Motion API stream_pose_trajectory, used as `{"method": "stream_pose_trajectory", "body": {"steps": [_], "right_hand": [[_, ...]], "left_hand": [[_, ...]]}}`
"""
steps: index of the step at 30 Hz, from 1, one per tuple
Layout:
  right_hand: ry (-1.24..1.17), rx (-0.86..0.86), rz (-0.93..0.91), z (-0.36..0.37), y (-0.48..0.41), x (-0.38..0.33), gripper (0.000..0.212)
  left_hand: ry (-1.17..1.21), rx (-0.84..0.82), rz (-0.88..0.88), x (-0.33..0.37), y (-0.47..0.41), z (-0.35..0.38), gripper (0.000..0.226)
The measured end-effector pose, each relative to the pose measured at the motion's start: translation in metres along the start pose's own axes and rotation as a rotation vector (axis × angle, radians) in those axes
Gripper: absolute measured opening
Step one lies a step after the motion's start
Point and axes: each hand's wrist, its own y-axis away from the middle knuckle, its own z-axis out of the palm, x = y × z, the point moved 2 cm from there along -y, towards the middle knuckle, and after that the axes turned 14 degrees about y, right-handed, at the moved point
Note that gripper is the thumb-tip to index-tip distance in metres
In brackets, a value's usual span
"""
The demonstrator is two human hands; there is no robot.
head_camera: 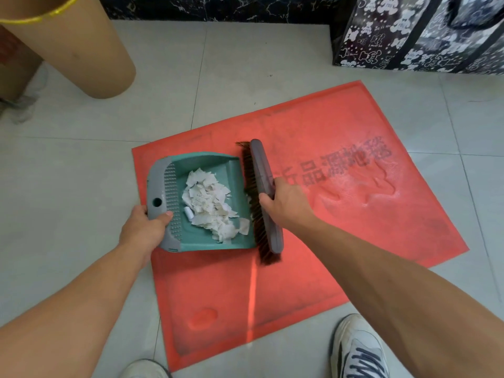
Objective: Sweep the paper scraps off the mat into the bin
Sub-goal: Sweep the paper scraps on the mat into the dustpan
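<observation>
A red mat (341, 214) lies on the tiled floor. On its left part rests a teal dustpan (234, 170) with a grey handle end. A heap of white paper scraps (212, 205) fills the pan. My left hand (144, 227) grips the pan's grey rear edge. My right hand (286, 203) is closed around a grey brush (261, 170), whose brown bristles press against the pan's open right lip. The mat around the pan shows no loose scraps. A tan cylindrical bin (81, 50) with a yellow band stands on the floor at the upper left, its mouth out of view.
A black bag with white bear print (420, 34) stands at the upper right beside a dark marble wall base (218, 6). My two white shoes (360, 350) are at the mat's near edge. Grey tiled floor (68, 173) surrounds the mat.
</observation>
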Motion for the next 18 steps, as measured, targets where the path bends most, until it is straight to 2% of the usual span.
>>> {"method": "stream_pose_trajectory", "body": {"steps": [6,11,14,18], "right_hand": [[-0.047,-0.083,-0.122,-0.005,0.004,-0.003,0.032],[-0.083,0.053,-0.064,-0.028,-0.002,0.014,0.026],[0.020,0.055,-0.075,-0.039,-0.007,0.027,0.025],[0.183,0.074,0.004,-0.037,-0.006,0.043,0.030]], "left_hand": [[0.077,0.027,0.002,-0.004,0.003,0.016,0.029],[-0.082,0.014,0.081,0.007,-0.003,0.003,0.044],[-0.191,-0.009,0.115,0.012,-0.004,-0.009,0.049],[-0.210,-0.019,0.127,0.011,-0.003,-0.022,0.047]]}}
